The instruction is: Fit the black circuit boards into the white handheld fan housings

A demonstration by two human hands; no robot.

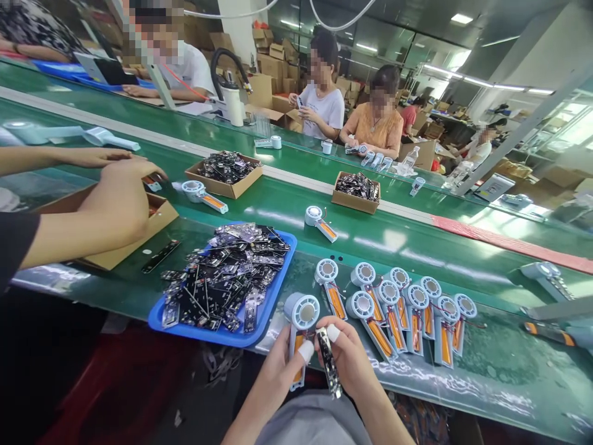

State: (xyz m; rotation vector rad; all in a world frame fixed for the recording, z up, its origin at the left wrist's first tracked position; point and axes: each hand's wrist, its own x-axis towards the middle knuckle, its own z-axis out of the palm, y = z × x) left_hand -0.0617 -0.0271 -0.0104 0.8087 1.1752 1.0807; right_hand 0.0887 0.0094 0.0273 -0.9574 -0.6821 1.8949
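At the near edge of the counter (pixel 486 371) the left hand (pixel 278 364) closes around a small fan shell (pixel 300 327) while the right hand (pixel 347 358) pinches a thin circuit strip (pixel 328 361) beside it — light, stiff, probably fragile — best gripped by its edges.

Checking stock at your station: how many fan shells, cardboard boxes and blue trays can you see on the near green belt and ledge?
Fan shells: 11, one in the left hand, eight in a row, two on the belt
Cardboard boxes: 3
Blue tray: 1
Total: 15
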